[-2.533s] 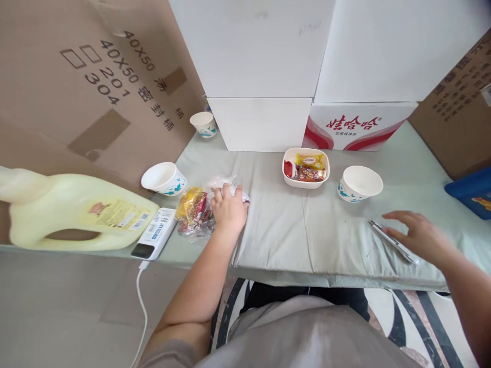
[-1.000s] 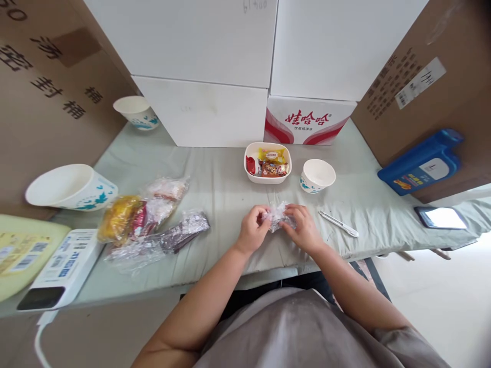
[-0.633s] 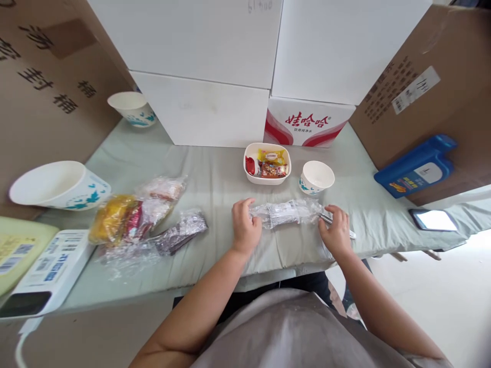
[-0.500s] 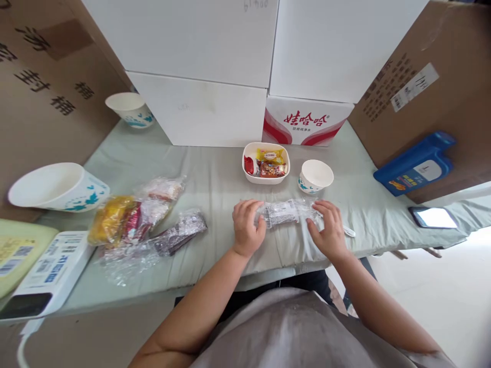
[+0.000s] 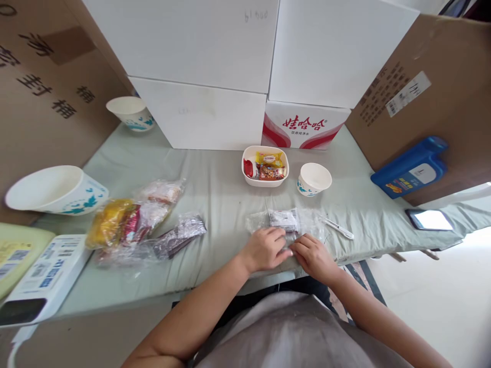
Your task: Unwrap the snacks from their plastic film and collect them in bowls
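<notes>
the left hand [image 5: 264,249] and the right hand [image 5: 312,255] sit close together at the near edge of the counter [image 5: 215,189], fingertips almost meeting, and the fingers of both are pressed down flat on the near edge of a clear plastic bag [image 5: 286,221] rather than spread; whether they actually pinch the film i cannot tell from here. the bag lies flat on the grey-green cloth just beyond the knuckles, with a small printed packet showing through its middle. just to the right of the bag a white pen [image 5: 337,228] lies at a slant, apart from the right hand. further back stands a cream tray [image 5: 265,166] holding small red and yellow snack packets, and beside it on the right an empty paper bowl [image 5: 314,179] with blue print. off to the left lie a pile of wrapped snacks [image 5: 130,217] in yellow, red and clear film and a silvery wrapper [image 5: 179,236], well apart from the hands. past those are a large paper bowl [image 5: 53,189] and a white power bank [image 5: 42,278] at the counter's edge. a phone [image 5: 429,220] with a lit screen rests far right, near a blue box [image 5: 414,166]. white boxes [image 5: 199,61] and brown cartons [image 5: 429,76] wall in the back.
</notes>
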The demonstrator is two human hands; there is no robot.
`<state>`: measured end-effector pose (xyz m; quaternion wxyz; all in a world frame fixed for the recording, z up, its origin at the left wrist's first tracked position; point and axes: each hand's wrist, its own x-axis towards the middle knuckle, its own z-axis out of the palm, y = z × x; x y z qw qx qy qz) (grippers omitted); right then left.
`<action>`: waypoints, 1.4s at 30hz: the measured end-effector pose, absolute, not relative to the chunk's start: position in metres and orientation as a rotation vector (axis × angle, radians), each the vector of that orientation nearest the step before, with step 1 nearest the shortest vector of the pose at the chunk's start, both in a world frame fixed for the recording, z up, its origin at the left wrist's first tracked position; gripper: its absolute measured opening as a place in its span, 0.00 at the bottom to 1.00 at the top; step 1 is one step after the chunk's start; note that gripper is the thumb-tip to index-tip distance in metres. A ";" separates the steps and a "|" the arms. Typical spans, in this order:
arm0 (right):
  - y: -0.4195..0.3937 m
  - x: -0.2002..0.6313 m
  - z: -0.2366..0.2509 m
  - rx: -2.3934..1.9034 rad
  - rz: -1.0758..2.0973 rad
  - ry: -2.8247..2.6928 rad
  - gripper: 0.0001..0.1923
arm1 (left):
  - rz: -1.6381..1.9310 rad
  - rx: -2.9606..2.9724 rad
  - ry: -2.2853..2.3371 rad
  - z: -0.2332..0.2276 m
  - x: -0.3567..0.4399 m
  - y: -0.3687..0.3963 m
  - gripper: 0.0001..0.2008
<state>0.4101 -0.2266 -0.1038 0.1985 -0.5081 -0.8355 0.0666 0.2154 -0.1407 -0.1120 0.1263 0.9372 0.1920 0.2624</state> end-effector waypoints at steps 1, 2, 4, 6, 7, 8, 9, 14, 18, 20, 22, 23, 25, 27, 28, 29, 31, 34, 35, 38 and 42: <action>-0.230 0.410 -0.107 -1.433 0.199 -2.314 0.10 | 0.763 2.716 0.623 -0.110 0.218 -0.140 0.14; -0.232 0.410 -0.110 -1.444 0.210 -2.287 0.10 | 0.765 2.702 0.695 -0.107 0.222 -0.139 0.15; -0.233 0.409 -0.114 -1.453 0.238 -2.236 0.08 | 0.736 2.692 0.839 -0.099 0.229 -0.135 0.15; -0.232 0.408 -0.117 -1.444 0.261 -2.194 0.07 | 0.649 2.722 0.957 -0.089 0.235 -0.127 0.17; -0.231 0.408 -0.118 -1.432 0.261 -2.179 0.07 | 0.597 2.749 1.001 -0.084 0.238 -0.121 0.19; -0.231 0.407 -0.120 -1.422 0.255 -2.168 0.07 | 0.545 2.778 1.037 -0.080 0.241 -0.115 0.20; -0.231 0.407 -0.121 -1.415 0.244 -2.161 0.07 | 0.503 2.802 1.070 -0.077 0.243 -0.108 0.22; -0.233 0.408 -0.127 -1.409 0.193 -2.154 0.06 | 0.544 2.666 1.171 -0.067 0.242 -0.063 0.23; -0.233 0.407 -0.130 -1.410 0.170 -2.154 0.06 | 0.719 2.381 1.277 -0.043 0.232 -0.026 0.25; -0.233 0.407 -0.130 -1.413 0.160 -2.148 0.06 | 0.780 2.346 1.352 -0.030 0.230 -0.006 0.26; -0.234 0.407 -0.130 -1.416 0.157 -2.147 0.06 | 0.750 2.397 1.364 -0.021 0.231 0.014 0.25; -0.234 0.407 -0.130 -1.417 0.157 -2.148 0.06 | 0.693 2.429 1.359 -0.018 0.233 0.023 0.26; -0.235 0.407 -0.130 -1.418 0.151 -2.150 0.06 | 0.591 2.460 1.383 -0.017 0.238 0.033 0.29; -0.235 0.407 -0.130 -1.426 0.139 -2.145 0.06 | 0.639 2.471 1.401 -0.020 0.246 0.029 0.29; -0.235 0.406 -0.130 -1.432 0.133 -2.143 0.06 | 0.733 2.481 1.380 -0.022 0.250 0.020 0.26; -0.235 0.406 -0.130 -1.436 0.128 -2.143 0.06 | 0.835 2.510 1.308 -0.026 0.254 0.007 0.21; -0.234 0.406 -0.130 -1.438 0.118 -2.148 0.06 | 0.944 2.578 1.052 -0.037 0.259 -0.027 0.13; -0.233 0.405 -0.127 -1.438 0.114 -2.155 0.06 | 0.500 2.728 0.496 -0.061 0.253 -0.080 0.10; -0.234 0.405 -0.125 -1.444 0.126 -2.158 0.06 | 0.380 2.744 0.482 -0.070 0.247 -0.093 0.12; -0.243 0.403 -0.112 -1.458 0.237 -2.207 0.07 | 0.241 2.732 0.533 -0.092 0.216 -0.120 0.23; -0.259 0.409 -0.096 -1.456 0.361 -2.317 0.14 | 0.240 2.652 0.526 -0.103 0.165 -0.136 0.22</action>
